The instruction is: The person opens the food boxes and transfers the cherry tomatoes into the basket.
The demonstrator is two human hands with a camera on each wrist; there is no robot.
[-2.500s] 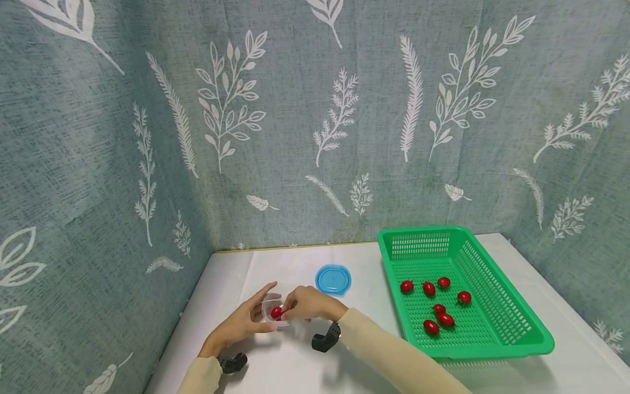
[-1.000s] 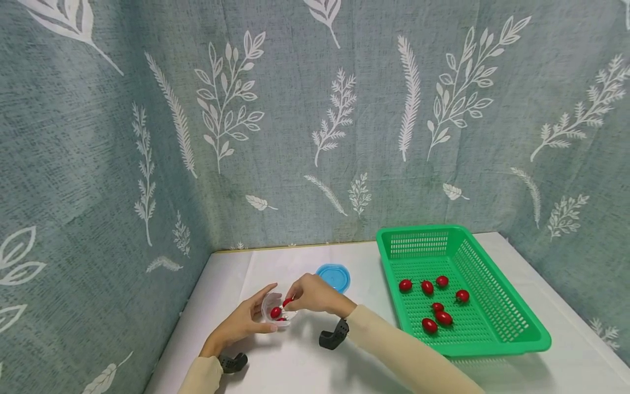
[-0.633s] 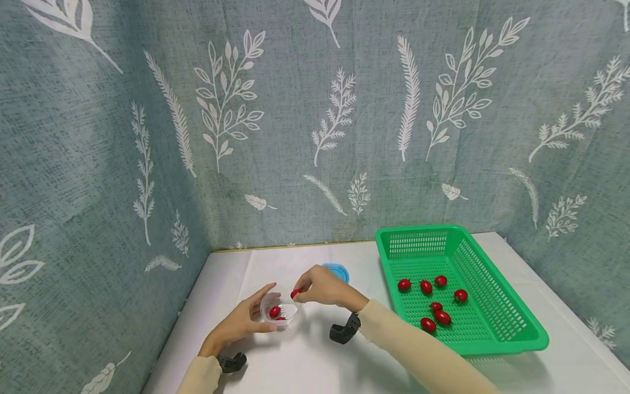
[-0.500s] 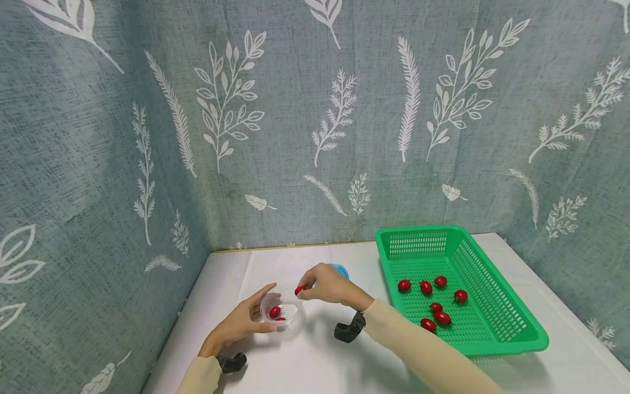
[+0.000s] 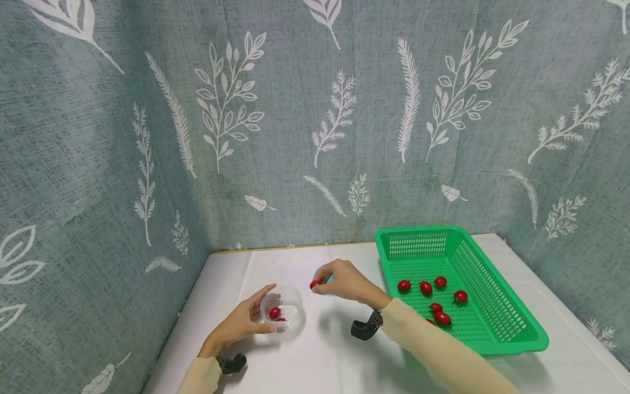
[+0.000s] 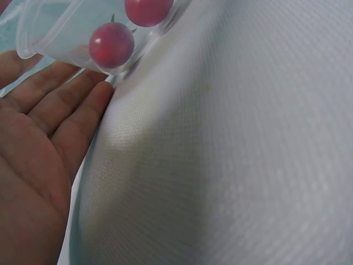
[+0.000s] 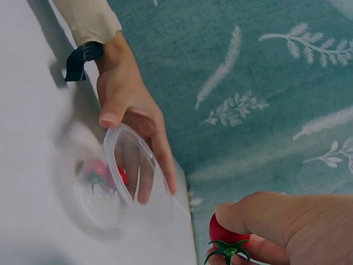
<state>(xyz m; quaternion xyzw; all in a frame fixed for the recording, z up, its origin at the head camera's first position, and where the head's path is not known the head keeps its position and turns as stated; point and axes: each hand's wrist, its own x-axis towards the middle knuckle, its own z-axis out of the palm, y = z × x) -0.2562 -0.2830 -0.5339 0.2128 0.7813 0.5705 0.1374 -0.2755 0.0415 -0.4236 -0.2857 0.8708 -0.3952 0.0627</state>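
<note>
My left hand (image 5: 241, 320) holds a clear plastic tub (image 5: 294, 299) on the white table, thumb at the near side and fingers round the left and far side. Two cherry tomatoes (image 6: 112, 45) lie inside it, at the bottom. Right of the tub and apart from it, my right hand (image 5: 348, 282) pinches a cherry tomato (image 7: 225, 232) between thumb and fingers, green stalk end showing in the right wrist view. Under that hand in the head view is a blue lid (image 5: 330, 278), mostly hidden.
A green slotted basket (image 5: 512, 347) stands at the right of the table, with several cherry tomatoes (image 5: 442, 318) on its floor. Part of its near left side is behind my right sleeve (image 5: 438, 350). Patterned cloth walls (image 5: 295, 137) close off the back and sides.
My right hand has come out of the tub with a cherry tomato and moved right and away, over the blue lid. The left hand and the tub have stayed in place.
</note>
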